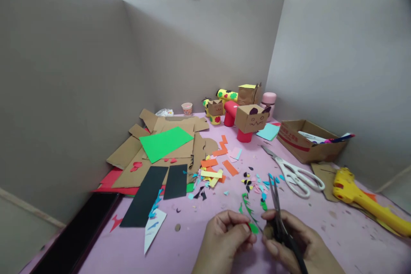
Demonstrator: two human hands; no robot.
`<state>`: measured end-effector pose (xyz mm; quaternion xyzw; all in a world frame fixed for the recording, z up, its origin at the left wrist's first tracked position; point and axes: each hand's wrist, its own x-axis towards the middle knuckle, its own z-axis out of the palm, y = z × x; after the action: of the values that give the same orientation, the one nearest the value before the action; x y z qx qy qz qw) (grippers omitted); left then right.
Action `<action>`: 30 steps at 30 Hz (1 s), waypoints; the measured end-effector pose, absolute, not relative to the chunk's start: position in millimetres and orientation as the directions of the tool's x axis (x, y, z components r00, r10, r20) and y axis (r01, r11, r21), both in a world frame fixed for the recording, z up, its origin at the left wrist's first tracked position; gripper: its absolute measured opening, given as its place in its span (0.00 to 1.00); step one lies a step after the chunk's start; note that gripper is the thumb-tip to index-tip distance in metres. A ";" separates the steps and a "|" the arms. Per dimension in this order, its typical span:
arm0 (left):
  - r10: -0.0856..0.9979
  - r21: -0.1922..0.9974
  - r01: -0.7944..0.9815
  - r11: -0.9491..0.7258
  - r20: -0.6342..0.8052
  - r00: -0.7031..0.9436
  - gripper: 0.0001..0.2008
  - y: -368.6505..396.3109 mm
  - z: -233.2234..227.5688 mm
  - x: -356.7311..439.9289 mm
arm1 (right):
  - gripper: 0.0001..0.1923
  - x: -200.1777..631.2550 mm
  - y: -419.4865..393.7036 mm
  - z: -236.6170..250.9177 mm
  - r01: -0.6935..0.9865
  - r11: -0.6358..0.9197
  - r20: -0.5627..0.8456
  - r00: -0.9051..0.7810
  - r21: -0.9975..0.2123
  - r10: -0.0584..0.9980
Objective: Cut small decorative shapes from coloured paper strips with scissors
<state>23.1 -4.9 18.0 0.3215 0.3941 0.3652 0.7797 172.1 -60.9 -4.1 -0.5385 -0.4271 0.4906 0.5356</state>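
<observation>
1. Left hand (pixel 224 233) sits low in view at the near edge of the pink counter (pixel 337 231), thumb and fingers pinched shut on a small green paper scrap (pixel 253 227).
2. From that pinch a thin, jagged green strip (pixel 246 205) runs up and away – looks like part of the same piece, lying over the counter.
3. Right hand (pixel 295 244) is just beside the left, closed round the handles of dark scissors (pixel 276 209). Blades point up and away, nearly together, tips close to the green strip.
4. Both hands are nearly touching each other w/ the green scrap between them.
5. Ahead of the hands: a scatter of tiny paper offcuts (pixel 253 182) – blue, black, pink, yellow.
6. Right of that, a second pair of scissors w/ white handles (pixel 297 175) lies flat, untouched.
7. Far right, a yellow glue gun (pixel 359 195) lies on the counter, partly over brown cardboard.
8. Behind it, an open cardboard box (pixel 308 141) w/ bits inside.
9. Left side: flat brown cardboard sheets (pixel 167 145) piled up, a bright green sheet (pixel 165 142) on top, two black strips (pixel 154 192) nearer the front.
10. At the back, cardboard box figures on coloured tubes (pixel 247 115) stand against the grey partition (pixel 205 51).
</observation>
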 end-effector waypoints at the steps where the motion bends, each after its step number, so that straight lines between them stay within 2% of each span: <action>1: 0.814 0.792 -0.302 0.531 -0.378 0.440 0.09 -7.0 17.0 24.4 | 0.18 173.0 -61.2 -1.6 -0.059 -0.054 -0.063 0.146 -0.997 0.987; 5: 0.823 0.832 -0.272 0.484 -0.326 0.465 0.10 -12.7 13.9 28.7 | 0.14 174.3 -61.7 1.5 0.008 -0.015 -0.014 0.122 -1.000 0.992; 11: 0.834 0.858 -0.263 0.441 -0.284 0.473 0.10 -14.4 11.9 30.6 | 0.13 178.5 -63.0 -0.7 0.050 -0.018 -0.015 0.056 -0.999 0.998; 14: 0.823 0.908 -0.150 0.391 -0.272 0.498 0.09 -13.7 13.9 27.8 | 0.12 181.2 -63.0 3.0 0.089 -0.022 -0.018 0.044 -0.996 0.999; 17: 0.843 0.971 0.042 0.236 -0.226 0.487 0.06 -13.9 15.9 25.0 | 0.12 182.0 -62.5 6.8 0.113 -0.026 -0.023 0.033 -0.993 0.999; 19: 0.849 0.975 0.152 0.162 -0.216 0.483 0.05 -14.5 15.3 24.3 | 0.11 182.0 -62.4 8.1 0.106 -0.021 -0.017 0.033 -0.994 0.999; 21: 0.838 0.970 0.186 0.157 -0.231 0.494 0.06 -14.6 13.1 24.6 | 0.12 182.0 -62.5 8.6 0.092 -0.019 -0.016 0.027 -0.996 1.000; 25: 0.808 0.953 0.049 0.300 -0.281 0.518 0.06 -11.1 9.1 25.3 | 0.13 181.6 -62.3 9.4 0.037 -0.017 -0.016 0.021 -0.999 1.000; 30: 0.842 0.892 -0.174 0.416 -0.307 0.443 0.15 -5.3 10.7 23.2 | 0.22 173.7 -63.2 0.4 -0.030 -0.075 -0.073 -0.066 -0.997 0.995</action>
<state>23.2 -5.3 10.7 0.4170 0.4008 0.3434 0.7400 173.7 -63.2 0.4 -0.4936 -0.4889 0.5421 0.4728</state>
